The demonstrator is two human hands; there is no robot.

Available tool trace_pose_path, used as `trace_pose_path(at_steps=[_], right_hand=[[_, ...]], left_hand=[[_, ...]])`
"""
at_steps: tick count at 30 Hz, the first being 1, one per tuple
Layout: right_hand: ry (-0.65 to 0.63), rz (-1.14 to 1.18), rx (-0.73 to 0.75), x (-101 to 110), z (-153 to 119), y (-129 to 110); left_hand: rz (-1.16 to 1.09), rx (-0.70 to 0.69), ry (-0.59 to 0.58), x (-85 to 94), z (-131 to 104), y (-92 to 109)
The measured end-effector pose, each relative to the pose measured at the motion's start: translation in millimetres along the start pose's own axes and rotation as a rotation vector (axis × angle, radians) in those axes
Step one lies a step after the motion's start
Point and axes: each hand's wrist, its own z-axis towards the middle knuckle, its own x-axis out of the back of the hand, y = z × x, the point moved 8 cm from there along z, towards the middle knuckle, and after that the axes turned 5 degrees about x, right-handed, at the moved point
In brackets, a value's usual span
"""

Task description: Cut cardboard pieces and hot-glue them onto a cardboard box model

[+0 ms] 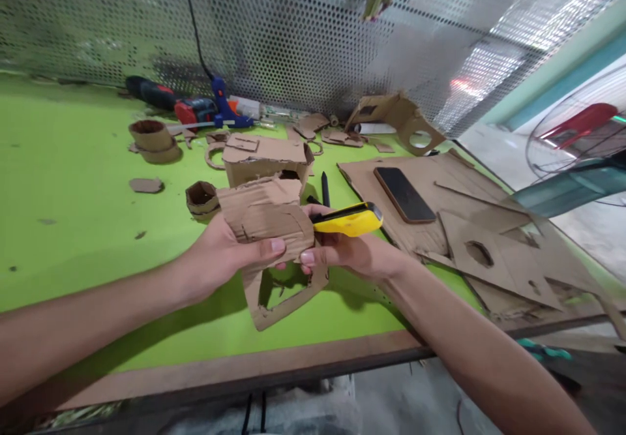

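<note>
1. piece (pixel 268 210): brown corrugated cardboard, matt, ridges showing through, its cut edges rough and torn.
2. cutter (pixel 349 222): yellow plastic body, smooth with a slight sheen.
3. box (pixel 267 151): matt cardboard, fairly smooth above, ragged along its edges.
4. sheets (pixel 469 210): flat, dull cardboard with frayed cuts.
5. phone (pixel 405 194): dark glass-like screen, smooth and glossy.
6. table (pixel 73 220): smooth green surface, softly shiny, marked by small specks.
7. edge (pixel 235 371): brown, wood-like, duller than the green.
8. glue gun (pixel 222 101): smooth blue plastic.
9. mesh (pixel 278 50): perforated grey metal, bright where light strikes it.
</note>
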Motion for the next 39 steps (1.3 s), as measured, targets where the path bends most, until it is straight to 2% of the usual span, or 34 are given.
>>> trace_pose_path(at_steps=[2, 4, 8, 12, 18, 22, 24, 26, 31, 39], right_hand=[[-0.069, 0.029, 0.001, -5.9, -2.5, 1.2], [-0.055, 0.075, 0.014, -7.5, -5.2, 0.2], [0.125, 0.04, 0.045, 0.5, -8.6, -4.1], [0.207, -0.037, 0.072, 5.7, -8.0, -5.2], [0.432, -0.171, 0.259, 15.5, -11.3, -14.7], [0.688, -0.395, 0.468, 19.1, -29.1, -36.4], [0.757, -0.436, 0.551, 17.3, -36.9, -44.2], [0.733, -0.362, 0.553, 15.4, -36.3, -42.8], [0.556, -0.134, 0.352, 6.5, -16.8, -19.8], [0.604, -0.071, 0.283, 14.1, -14.0, -14.2]], left_hand=[[0.009, -0.012, 0.037, 5.7, 0.6, 2.9], [-0.001, -0.024, 0.06, 9.3, 1.2, 6.9], [-0.038, 0.011, 0.016, 5.4, 2.1, 8.2], [-0.054, 0.055, 0.002, 4.2, 1.6, 2.4], [-0.031, 0.047, 0.009, 10.1, 0.9, -1.8], [0.01, 0.033, 0.039, 15.2, 3.3, -1.6], [0.032, 0.019, 0.066, 17.9, 4.4, -0.8], [0.045, 0.007, 0.101, 20.4, 4.9, 0.3], [-0.028, 0.024, 0.158, 22.5, 5.5, 1.6], [-0.036, 0.062, 0.091, 21.6, 8.0, -5.9]])
